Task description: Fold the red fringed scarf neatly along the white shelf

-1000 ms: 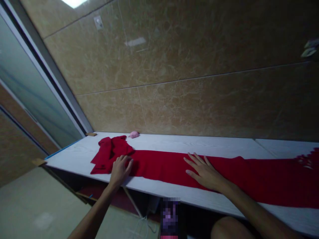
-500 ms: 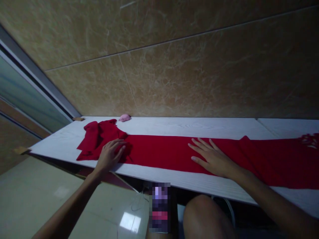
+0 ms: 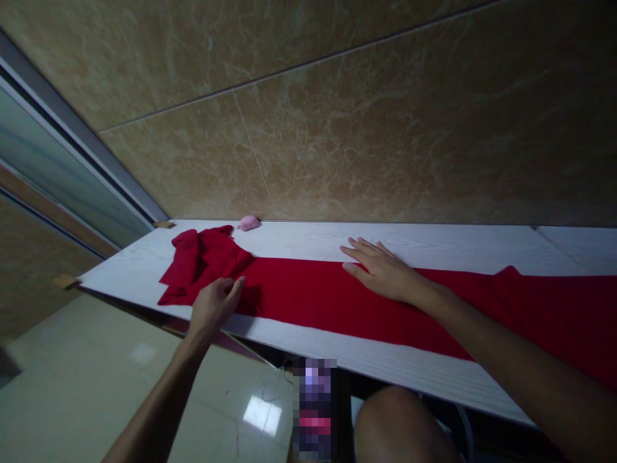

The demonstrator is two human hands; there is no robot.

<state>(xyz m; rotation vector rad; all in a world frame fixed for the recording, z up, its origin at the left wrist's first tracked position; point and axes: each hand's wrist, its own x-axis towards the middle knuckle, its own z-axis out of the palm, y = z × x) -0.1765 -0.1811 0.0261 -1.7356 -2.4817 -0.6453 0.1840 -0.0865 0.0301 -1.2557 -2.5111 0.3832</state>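
Red cloth (image 3: 308, 297) on white counter (image 3: 308, 239) by tiled wall (image 3: 337, 128); left hand (image 3: 212, 307), right hand (image 3: 380, 273) open.

The left hand (image 3: 214, 307) reaches forward on an outstretched arm, palm down, fingers loosely curled. The right hand (image 3: 383, 273) lies flat, fingers spread and pointing left, forearm angled in from the right.

Rear strip: bare bench (image 3: 434, 241) between red cloth (image 3: 308, 296) and wall (image 3: 337, 128); you can pass here.
Left rear: pink lump (image 3: 249, 223) against the wall blocks you.
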